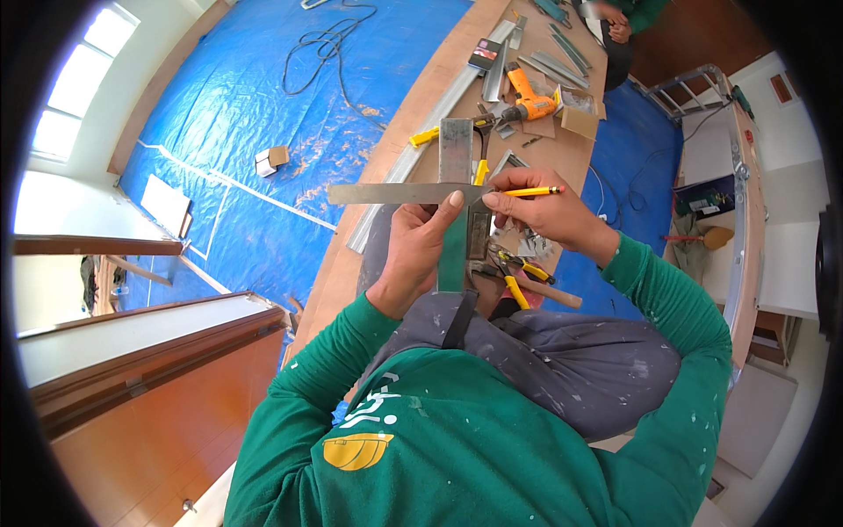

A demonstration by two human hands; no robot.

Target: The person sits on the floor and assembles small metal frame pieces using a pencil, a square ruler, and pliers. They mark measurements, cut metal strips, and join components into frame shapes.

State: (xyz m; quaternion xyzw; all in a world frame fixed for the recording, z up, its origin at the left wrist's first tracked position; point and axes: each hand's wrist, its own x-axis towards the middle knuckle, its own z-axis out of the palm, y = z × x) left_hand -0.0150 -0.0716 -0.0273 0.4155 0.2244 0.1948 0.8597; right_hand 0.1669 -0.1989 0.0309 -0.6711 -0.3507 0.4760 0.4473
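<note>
My left hand [414, 250] is closed on a steel try square [378, 193], thumb on top near its corner. Its long blade lies crosswise over a flat metal profile [455, 154], which points away from my lap and reflects the green of my shirt. Between the thumb and fingers of my right hand [553, 211] is a yellow pencil [529, 191], its red end to the right and its tip side toward the square's corner. Whether the tip touches the metal cannot be made out.
On the wooden bench [413, 167] lie an orange drill [529, 98], an open carton [578, 114], metal profiles [562, 68], a phone [485, 54] and yellow-handled pliers [516, 288]. A cable [329, 39] coils on the blue sheeting [237, 97]. A co-worker's hands [617, 25] show beyond the bench.
</note>
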